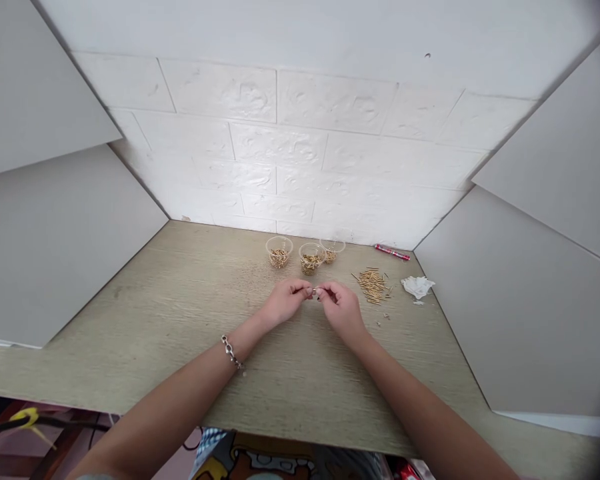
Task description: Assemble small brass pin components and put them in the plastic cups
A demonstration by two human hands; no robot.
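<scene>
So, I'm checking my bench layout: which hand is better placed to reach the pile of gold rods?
The right hand, I'd say: the pile of gold rods lies just to its right. The left hand is farther off, with the right hand between. Both seem to pinch a small piece, though.

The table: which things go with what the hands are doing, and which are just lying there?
Probably part of the job:
tiny piece between left hand and right hand
three clear cups holding gold-coloured bits
pile of gold-coloured pins

Probably just lying about:
red stick
crumpled white scrap
</scene>
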